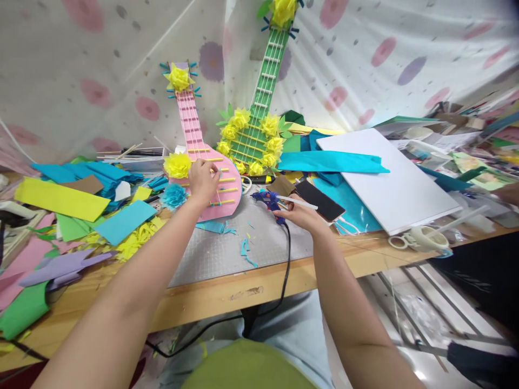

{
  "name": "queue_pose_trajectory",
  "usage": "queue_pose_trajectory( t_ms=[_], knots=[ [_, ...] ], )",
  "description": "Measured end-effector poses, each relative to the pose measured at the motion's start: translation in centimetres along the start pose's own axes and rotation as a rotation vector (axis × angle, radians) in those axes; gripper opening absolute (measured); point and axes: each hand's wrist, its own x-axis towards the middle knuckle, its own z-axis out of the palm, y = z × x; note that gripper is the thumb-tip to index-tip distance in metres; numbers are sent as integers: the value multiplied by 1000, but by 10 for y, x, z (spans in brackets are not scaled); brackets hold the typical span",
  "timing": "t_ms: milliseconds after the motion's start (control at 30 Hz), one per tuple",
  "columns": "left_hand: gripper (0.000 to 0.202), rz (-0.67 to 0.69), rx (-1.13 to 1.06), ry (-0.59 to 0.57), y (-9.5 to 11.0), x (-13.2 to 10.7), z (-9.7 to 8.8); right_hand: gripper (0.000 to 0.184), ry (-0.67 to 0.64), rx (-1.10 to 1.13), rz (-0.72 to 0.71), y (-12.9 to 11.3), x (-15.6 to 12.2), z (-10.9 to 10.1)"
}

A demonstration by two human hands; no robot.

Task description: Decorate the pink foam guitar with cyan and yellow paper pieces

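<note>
A pink paper guitar (225, 204) with a yellow flower at its head leans upright on the table. My left hand (202, 181) is at its body, over the strings and yellow strips, fingers bent together. Whatever may be between those fingertips is hidden. On the guitar's left edge sit a yellow paper flower (177, 165) and a blue paper flower (174, 197). My right hand (302, 212) is closed around a blue hot glue gun (265, 200), its nozzle pointing left towards the guitar. A white glue stick (298, 202) sticks out of the gun's back.
A green paper guitar (253, 135) with yellow flowers leans behind. Paper scraps (125, 221) cover the left side. A black phone (320, 200) and white board (389, 178) lie right, near tape rolls (425, 237). The gun's black cord (288, 254) hangs over the table edge.
</note>
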Motion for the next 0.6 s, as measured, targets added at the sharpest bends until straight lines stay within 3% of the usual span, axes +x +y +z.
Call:
queue_pose_trajectory(
  t_ms=[133,300,367,467,600],
  knots=[
    [7,-34,-383,34,-1,-18,-13,34,3,24,-113,-4,12,19],
    [23,-309,-794,-80,-10,-62,-21,37,16,36,53,-11,18,45],
    [31,-400,-845,-118,-13,-81,-22,39,51,60,116,-11,20,54],
    [26,-491,-773,-166,-18,-102,-21,42,125,194,160,-13,25,58],
    [19,-552,-729,-177,-26,-111,-20,46,184,662,97,-29,33,49]
  ],
)
